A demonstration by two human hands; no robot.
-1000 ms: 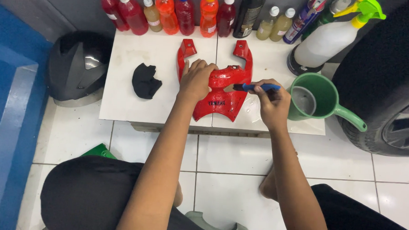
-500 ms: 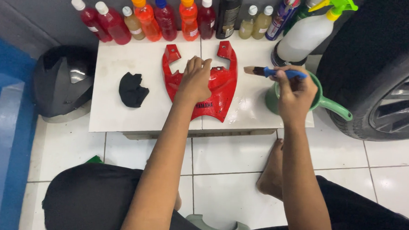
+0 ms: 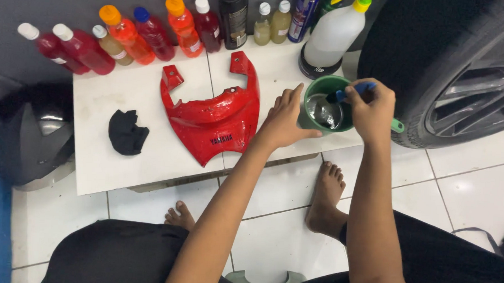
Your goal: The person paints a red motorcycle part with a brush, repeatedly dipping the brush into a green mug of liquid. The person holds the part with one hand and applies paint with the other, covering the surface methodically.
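Dipping into 1 green cup [image 3: 322, 85]: 1 blue-handled brush [image 3: 350, 92], gripped in the closed right hand [image 3: 371, 107], its bristle end down in the liquid inside the cup. Landmark: the cup, standing at the right end of 1 white tabletop [image 3: 98, 163].
Left hand [image 3: 284, 121]: fingers spread wide, holding nothing, resting against the cup's left side.
Left of the cup, just past that hand: 1 red motorcycle fairing panel [image 3: 213, 120], lying flat, its 2 prongs pointing to the wall.
Further left of the cup: 1 crumpled black cloth [image 3: 126, 132].
Behind the cup: 1 white spray bottle [image 3: 333, 34] with a green and yellow trigger.
Behind and left of the cup, in a row by the wall: 8 red, orange and pale bottles, plus 1 black bottle [image 3: 233, 16].
Right of the cup: 1 black tyre [image 3: 431, 59] on a dark wheel.
Far left of the cup, on the floor: 1 dark helmet [image 3: 31, 132].
Below the cup, on white tiles: 2 bare feet.
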